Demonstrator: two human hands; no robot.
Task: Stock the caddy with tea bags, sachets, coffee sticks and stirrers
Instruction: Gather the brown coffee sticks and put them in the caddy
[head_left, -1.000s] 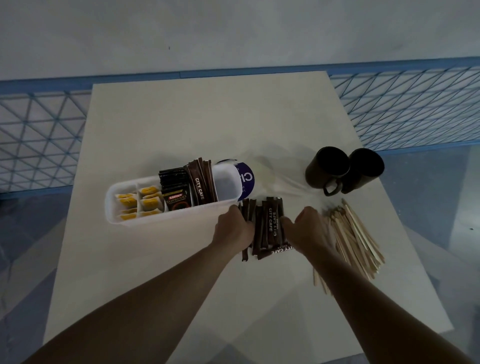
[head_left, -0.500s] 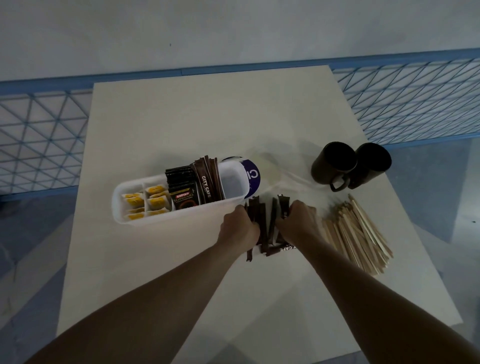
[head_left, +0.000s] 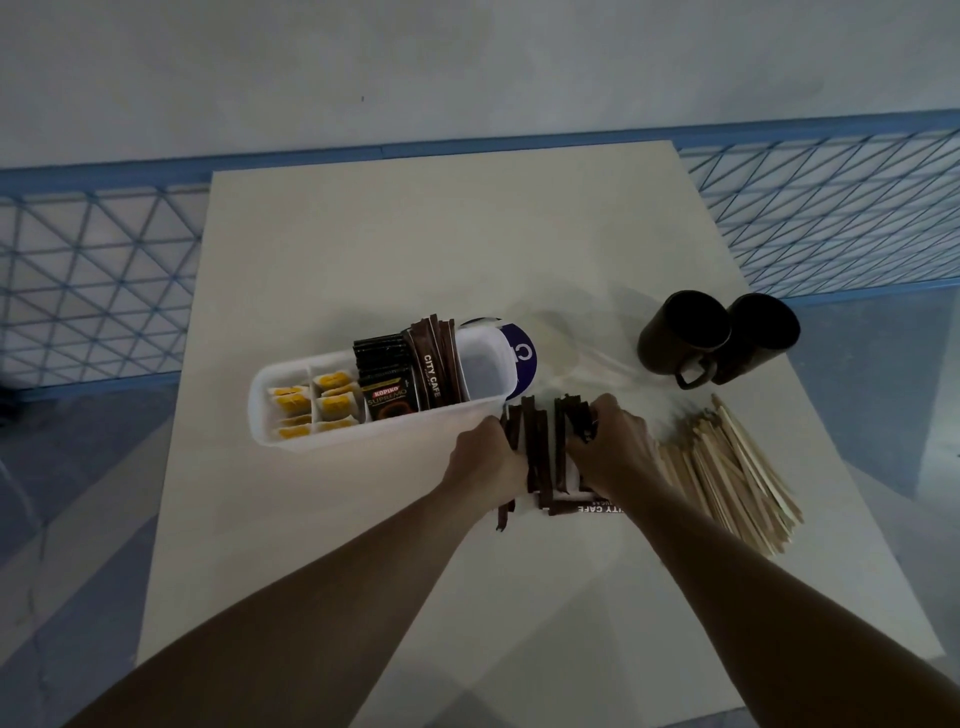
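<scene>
A: Closing in on the loose coffee sticks (head_left: 540, 447) with the left hand (head_left: 488, 457) and the right hand (head_left: 613, 447), fingers curled against either flank of the pile.

B: Tighter than a second ago?

A: Much. Spread flat between parted hands then; squeezed now into a narrow bundle, a few tipped up on edge. Down on the table (head_left: 415, 249), just in front of the right end of the caddy (head_left: 374, 434). Not lifted yet.

B: And inside the caddy?

A: Yellow tea bags (head_left: 311, 400) in the left cells, Kopiko sachets (head_left: 387, 387) in the middle, a few City Cafe sticks (head_left: 434, 364) leaning beside those. Nothing visible in the rightmost compartment (head_left: 483, 369).

B: Meaning for the job?

A: Probably gathering for one lift into the caddy, next to the sticks already standing. Worth squaring the ends first; thin and slick, so likely to fan out and slip otherwise.

B: Left over after that?

A: Wooden stirrers (head_left: 727, 467), heaped just right of the right hand, apparently untouched. Past halfway, by judgement. Beyond those, two dark mugs (head_left: 680, 338), touching. Behind the caddy, a purple-and-white round thing (head_left: 522, 353), hard to identify.
</scene>
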